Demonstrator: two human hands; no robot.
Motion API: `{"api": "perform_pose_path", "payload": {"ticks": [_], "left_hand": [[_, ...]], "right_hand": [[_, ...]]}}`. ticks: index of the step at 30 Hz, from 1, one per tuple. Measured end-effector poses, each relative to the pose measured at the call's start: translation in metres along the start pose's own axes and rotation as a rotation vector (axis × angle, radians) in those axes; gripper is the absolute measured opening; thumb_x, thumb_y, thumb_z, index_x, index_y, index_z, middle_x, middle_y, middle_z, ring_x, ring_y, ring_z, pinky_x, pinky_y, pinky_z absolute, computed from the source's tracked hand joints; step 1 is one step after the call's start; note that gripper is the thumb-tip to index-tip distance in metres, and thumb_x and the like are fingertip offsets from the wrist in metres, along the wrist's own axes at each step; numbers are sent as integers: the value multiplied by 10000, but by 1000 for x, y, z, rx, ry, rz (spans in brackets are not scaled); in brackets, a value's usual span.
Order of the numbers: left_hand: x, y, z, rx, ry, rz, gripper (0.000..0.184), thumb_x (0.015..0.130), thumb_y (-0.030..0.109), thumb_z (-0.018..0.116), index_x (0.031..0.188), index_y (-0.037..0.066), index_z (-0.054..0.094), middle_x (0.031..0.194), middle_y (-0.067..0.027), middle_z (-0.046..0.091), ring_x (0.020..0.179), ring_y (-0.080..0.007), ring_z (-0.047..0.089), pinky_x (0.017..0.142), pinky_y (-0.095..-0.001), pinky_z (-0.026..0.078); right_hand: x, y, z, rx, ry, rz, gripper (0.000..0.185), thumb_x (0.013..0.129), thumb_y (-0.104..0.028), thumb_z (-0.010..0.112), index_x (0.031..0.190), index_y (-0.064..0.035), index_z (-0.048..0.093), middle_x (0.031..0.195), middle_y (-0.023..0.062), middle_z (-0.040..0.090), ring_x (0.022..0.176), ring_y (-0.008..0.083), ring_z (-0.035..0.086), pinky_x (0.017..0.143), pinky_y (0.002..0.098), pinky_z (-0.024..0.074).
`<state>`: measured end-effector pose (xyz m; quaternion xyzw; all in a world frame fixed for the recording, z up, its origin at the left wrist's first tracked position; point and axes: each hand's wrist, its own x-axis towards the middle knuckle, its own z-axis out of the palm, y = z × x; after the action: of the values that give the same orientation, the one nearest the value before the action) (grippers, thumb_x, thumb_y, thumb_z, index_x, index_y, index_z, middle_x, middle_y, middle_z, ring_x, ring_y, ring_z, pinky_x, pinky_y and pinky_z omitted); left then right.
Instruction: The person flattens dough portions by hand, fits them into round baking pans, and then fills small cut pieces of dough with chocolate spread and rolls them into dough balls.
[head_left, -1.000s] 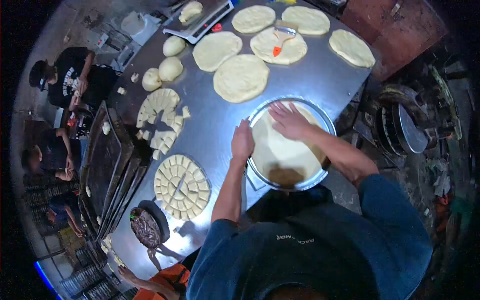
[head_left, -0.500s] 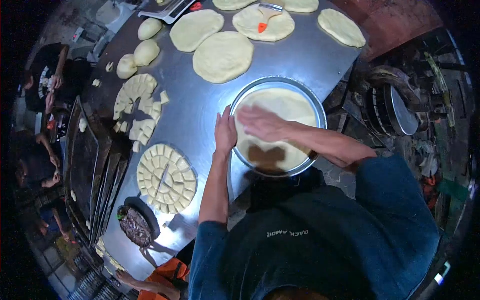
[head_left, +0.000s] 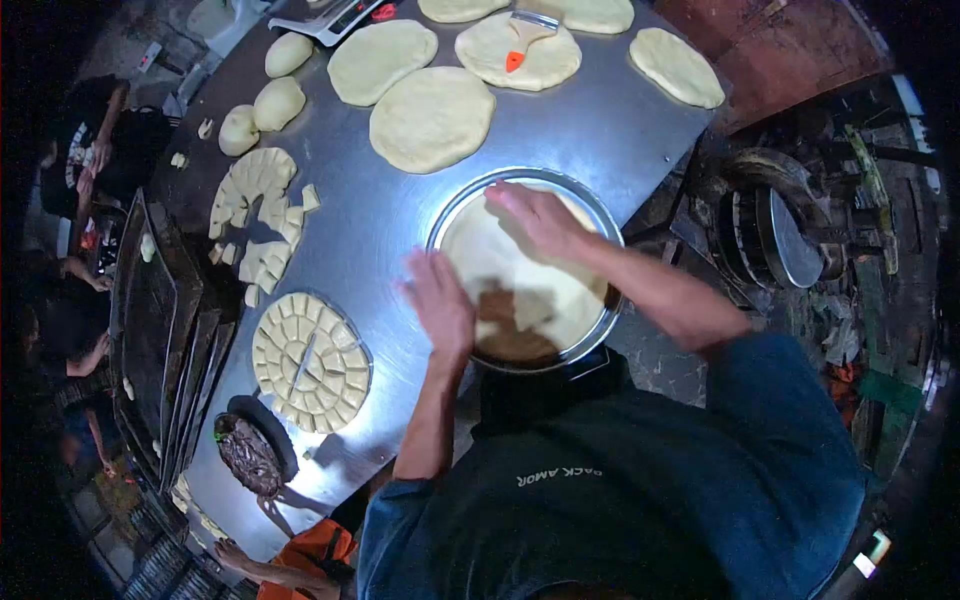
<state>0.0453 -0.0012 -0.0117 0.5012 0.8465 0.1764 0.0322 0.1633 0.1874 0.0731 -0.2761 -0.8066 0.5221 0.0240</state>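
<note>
Steel table (head_left: 340, 225) runs out of view at twelve o'clock; trays (head_left: 150, 325) at nine are shadowy. In the central round pan (head_left: 458, 208), my right forearm (head_left: 665, 290) hides some pale dough (head_left: 480, 250). My blurred left hand (head_left: 438, 305), fingers loosely parted, is by the pan's nine-o'clock rim; my right hand (head_left: 545, 218), fingers together, is over the dough near twelve, contact unclear.

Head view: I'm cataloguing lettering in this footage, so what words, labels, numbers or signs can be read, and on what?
"ACK AMOR", preceded by one unclear letter: camera wearer's blue shirt.
Black shirt, far left: white marks, too blurred to read.
Nothing else is readable.
</note>
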Motion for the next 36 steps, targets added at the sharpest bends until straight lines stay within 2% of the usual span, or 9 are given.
{"api": "perform_pose_path", "payload": {"ticks": [3,7,9,16,19,21,27,32,36], "left_hand": [[27,39,-1,138,-169,413,570,956,281,409,1422,-28,294,1474,-217,316,1408,-342,222,1144,-511,141],[15,36,8,70,-185,265,622,938,355,445,1429,-1,305,1504,-200,258,1413,-328,211,1147,-502,148],[28,42,-8,58,-259,219,629,939,348,445,1440,3,287,1514,-201,240,1423,-328,188,1151,-501,134],[55,34,19,112,-246,270,698,950,522,324,1485,84,227,1555,-186,123,1440,-360,74,1154,-517,51],[75,25,-58,-602,-280,-55,525,919,237,538,1386,49,390,1395,-254,410,1296,-412,386,1097,-497,271],[77,-8,-39,-190,301,177,400,903,69,489,1297,10,460,1118,-244,596,982,-391,602,1055,-507,330],[14,-40,-27,-262,-208,-117,358,901,217,544,1163,-27,527,749,-182,656,800,-401,625,1031,-513,342],[26,-38,-26,-533,-61,-85,428,953,239,466,1331,37,457,1252,-252,542,1187,-471,468,1087,-472,298],[1,-54,-23,-527,-89,-110,387,941,106,430,1318,27,471,1266,-242,536,1196,-418,484,1096,-481,279]], "right_hand": [[-9,83,39,-694,134,-297,566,980,-394,348,1409,-24,359,1514,175,263,1412,305,226,1146,457,182],[23,94,21,-946,-144,-250,560,982,-389,341,1415,-34,349,1507,183,268,1406,300,240,1138,473,184],[15,35,-21,32,-232,226,563,994,-402,290,1408,-26,353,1466,206,331,1381,334,280,1131,477,200],[-15,69,17,-800,55,-154,635,959,-391,410,1448,-13,264,1541,155,189,1443,310,99,1169,472,90],[19,37,12,-684,-138,76,632,941,-336,460,1442,-2,268,1522,198,209,1435,322,131,1158,500,112],[21,42,29,-749,-86,-113,629,968,-390,361,1457,-10,246,1544,168,182,1450,285,89,1157,493,95],[22,38,107,-865,-52,-247,699,953,-454,385,1469,-16,211,1550,151,174,1454,255,85,1161,500,48],[-2,9,96,-530,-343,-221,714,942,-440,427,1458,9,221,1535,191,186,1445,288,112,1162,491,81],[4,26,80,-656,-150,-292,696,948,-402,419,1463,13,203,1541,193,164,1449,296,84,1166,478,52]]}}
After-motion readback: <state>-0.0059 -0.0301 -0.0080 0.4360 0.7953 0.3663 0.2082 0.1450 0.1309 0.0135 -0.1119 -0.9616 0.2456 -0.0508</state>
